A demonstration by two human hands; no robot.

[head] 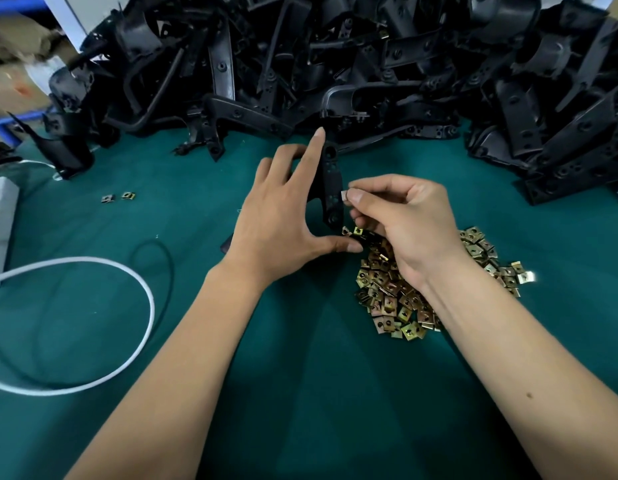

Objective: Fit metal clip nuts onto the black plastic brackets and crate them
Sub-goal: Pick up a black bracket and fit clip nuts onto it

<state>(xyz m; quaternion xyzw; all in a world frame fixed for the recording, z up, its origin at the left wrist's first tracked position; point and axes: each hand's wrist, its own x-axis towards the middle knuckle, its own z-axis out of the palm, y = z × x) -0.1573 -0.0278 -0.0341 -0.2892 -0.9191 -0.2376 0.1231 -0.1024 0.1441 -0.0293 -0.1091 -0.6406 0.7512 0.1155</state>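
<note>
**Clip nut met bracket above the heap**

Under the right wrist lay the heap of clip nuts (435, 285), partly hidden. The right hand (404, 223) pinched one clip nut (344, 195), mostly covered, against the bracket (332, 188) gripped upright by the left hand (283, 216). Beyond sprawled the bracket pile (335, 57).

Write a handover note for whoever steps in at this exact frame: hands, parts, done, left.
Left hand holds one black bracket upright over the green table.
Right hand pinches a clip nut at the bracket's edge; not yet clearly seated.
Loose clip nuts lie heaped under the right wrist; two strays lie far left.
Bracket pile waits behind.
No crate in view; fitting and crating remain.
</note>
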